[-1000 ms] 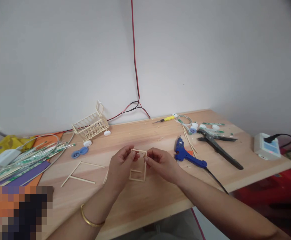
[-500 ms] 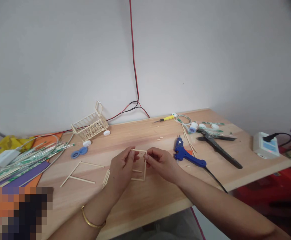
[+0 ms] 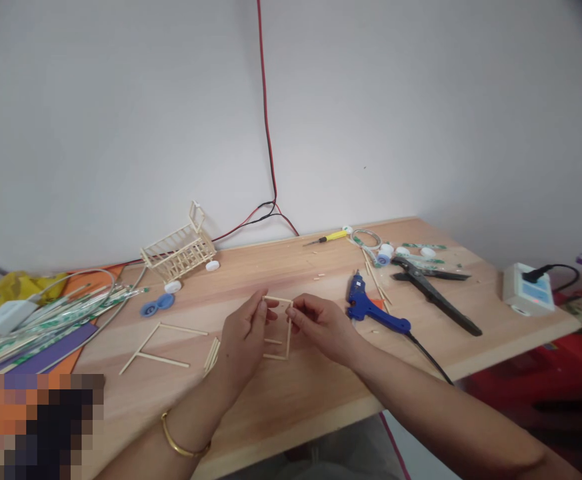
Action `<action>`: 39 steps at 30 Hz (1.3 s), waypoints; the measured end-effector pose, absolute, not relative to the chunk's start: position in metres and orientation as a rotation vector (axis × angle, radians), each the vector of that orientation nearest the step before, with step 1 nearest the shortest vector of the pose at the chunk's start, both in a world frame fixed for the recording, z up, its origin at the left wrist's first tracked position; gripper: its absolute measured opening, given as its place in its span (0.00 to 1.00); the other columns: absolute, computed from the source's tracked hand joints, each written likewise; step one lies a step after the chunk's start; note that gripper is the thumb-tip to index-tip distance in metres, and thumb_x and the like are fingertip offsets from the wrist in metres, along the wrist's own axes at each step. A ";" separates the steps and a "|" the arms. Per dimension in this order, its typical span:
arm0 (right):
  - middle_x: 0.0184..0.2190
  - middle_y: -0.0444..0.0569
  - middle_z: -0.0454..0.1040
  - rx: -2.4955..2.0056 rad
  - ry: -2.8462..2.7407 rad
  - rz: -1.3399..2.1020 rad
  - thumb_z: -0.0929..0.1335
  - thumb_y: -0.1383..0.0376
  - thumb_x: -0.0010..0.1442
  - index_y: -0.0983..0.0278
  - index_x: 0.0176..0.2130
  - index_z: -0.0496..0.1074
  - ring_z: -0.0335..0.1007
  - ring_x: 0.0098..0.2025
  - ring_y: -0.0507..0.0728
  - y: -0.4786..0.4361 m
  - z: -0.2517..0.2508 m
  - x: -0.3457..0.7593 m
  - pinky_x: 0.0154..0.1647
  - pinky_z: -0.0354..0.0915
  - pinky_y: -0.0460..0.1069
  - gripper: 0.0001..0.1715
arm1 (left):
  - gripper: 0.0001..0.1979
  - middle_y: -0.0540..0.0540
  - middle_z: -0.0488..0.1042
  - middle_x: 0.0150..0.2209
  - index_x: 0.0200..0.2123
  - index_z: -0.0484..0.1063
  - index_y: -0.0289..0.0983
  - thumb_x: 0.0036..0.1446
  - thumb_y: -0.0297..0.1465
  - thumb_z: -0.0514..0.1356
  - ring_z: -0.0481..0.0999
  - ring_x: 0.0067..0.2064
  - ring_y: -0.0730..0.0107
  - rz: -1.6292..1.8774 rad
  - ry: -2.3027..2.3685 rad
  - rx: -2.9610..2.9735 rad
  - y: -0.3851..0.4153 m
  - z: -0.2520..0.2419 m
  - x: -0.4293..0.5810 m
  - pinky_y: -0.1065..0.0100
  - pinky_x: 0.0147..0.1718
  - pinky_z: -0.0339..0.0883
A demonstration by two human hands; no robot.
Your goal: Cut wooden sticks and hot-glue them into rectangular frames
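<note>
My left hand (image 3: 243, 340) and my right hand (image 3: 321, 325) both pinch the top corners of a small rectangular frame of thin wooden sticks (image 3: 284, 341), held just above the wooden table (image 3: 291, 393). The left hand hides the frame's left side. A gold bangle (image 3: 181, 437) sits on my left wrist. A loose bundle of short sticks (image 3: 211, 353) lies just left of the left hand. Further left lies an open three-sided stick shape (image 3: 158, 347).
A blue glue gun (image 3: 371, 308) lies right of my hands, black shears (image 3: 433, 288) beyond it. At the back stand a stick-built cart with white wheels (image 3: 181, 252), a yellow screwdriver (image 3: 331, 237) and bottle caps (image 3: 157, 305). Skewer packets (image 3: 51, 317) crowd the left; a power strip (image 3: 528, 291) sits at right.
Both hands have kept their pinch on the frame and tilted it slightly; the loose bundle of sticks left of the hand has come into view. The view drifted a little.
</note>
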State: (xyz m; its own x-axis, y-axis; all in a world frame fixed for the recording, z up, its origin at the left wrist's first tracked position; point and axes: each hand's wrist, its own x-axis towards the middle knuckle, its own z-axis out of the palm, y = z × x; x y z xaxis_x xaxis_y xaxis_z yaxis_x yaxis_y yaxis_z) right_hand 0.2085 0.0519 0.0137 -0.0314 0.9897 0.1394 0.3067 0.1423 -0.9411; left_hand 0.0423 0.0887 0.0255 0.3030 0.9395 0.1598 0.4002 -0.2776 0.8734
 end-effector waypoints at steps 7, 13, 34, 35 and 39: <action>0.23 0.42 0.67 -1.332 -1.497 0.928 0.63 0.59 0.59 0.64 0.31 0.68 0.64 0.28 0.50 0.053 0.013 0.210 0.30 0.59 0.45 0.11 | 0.26 0.42 0.74 0.46 0.61 0.49 0.35 0.59 0.32 0.48 0.75 0.40 0.70 0.844 1.112 1.780 0.089 0.024 0.044 0.65 0.42 0.67; 0.23 0.42 0.68 -1.320 -1.473 0.956 0.63 0.60 0.59 0.64 0.31 0.68 0.63 0.27 0.50 0.053 0.013 0.210 0.29 0.59 0.45 0.10 | 0.35 0.38 0.67 0.53 0.62 0.43 0.36 0.55 0.35 0.55 0.73 0.43 0.67 0.807 1.029 1.749 0.086 0.025 0.045 0.63 0.43 0.67; 0.25 0.40 0.69 -1.280 -1.294 1.055 0.65 0.59 0.56 0.60 0.45 0.61 0.68 0.27 0.51 0.057 0.012 0.213 0.29 0.63 0.46 0.17 | 0.47 0.36 0.59 0.57 0.61 0.47 0.43 0.41 0.38 0.67 0.71 0.45 0.62 0.713 0.926 1.592 0.088 0.022 0.041 0.59 0.40 0.70; 0.25 0.40 0.69 -1.287 -1.322 1.032 0.65 0.60 0.57 0.60 0.46 0.61 0.68 0.27 0.50 0.056 0.013 0.214 0.30 0.63 0.46 0.18 | 0.47 0.36 0.59 0.57 0.61 0.47 0.43 0.41 0.38 0.67 0.71 0.45 0.62 0.704 0.921 1.586 0.088 0.023 0.041 0.59 0.39 0.70; 0.25 0.41 0.70 -1.309 -1.402 1.008 0.65 0.60 0.57 0.61 0.43 0.66 0.68 0.26 0.50 0.055 0.013 0.214 0.29 0.63 0.46 0.14 | 0.46 0.35 0.62 0.56 0.62 0.47 0.43 0.41 0.36 0.67 0.72 0.45 0.59 0.654 0.876 1.584 0.089 0.022 0.038 0.58 0.39 0.70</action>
